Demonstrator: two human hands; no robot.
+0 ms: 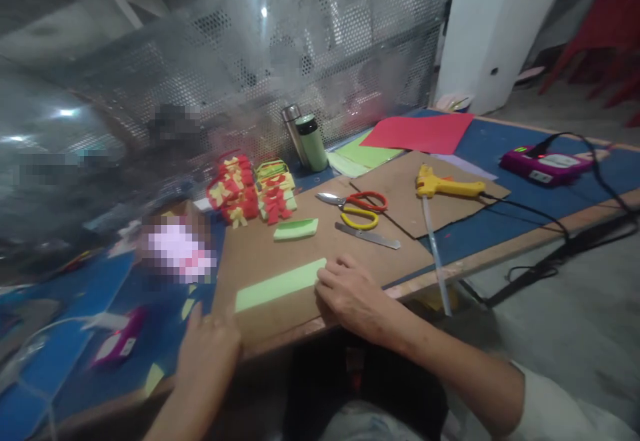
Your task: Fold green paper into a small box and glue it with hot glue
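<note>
A light green paper strip (280,285) lies flat on the brown cardboard sheet (265,247) near the table's front edge. My right hand (353,294) has its curled fingers closed on the strip's right end. Slightly blurred, my left hand (210,341) is at the table edge, left of the strip and apart from it, with a finger stretched out. A folded green paper piece (296,229) sits beyond the strip. Scissors (357,207) with red and yellow handles and a metal blade (367,235) lie on the cardboard to the right.
A yellow glue gun (450,187) with its cord rests on more cardboard. Red and yellow paper crafts (235,191), a green flask (311,144) and a red sheet (420,133) stand or lie farther back. Purple power strips (545,164) are at right and left. A blurred person sits opposite.
</note>
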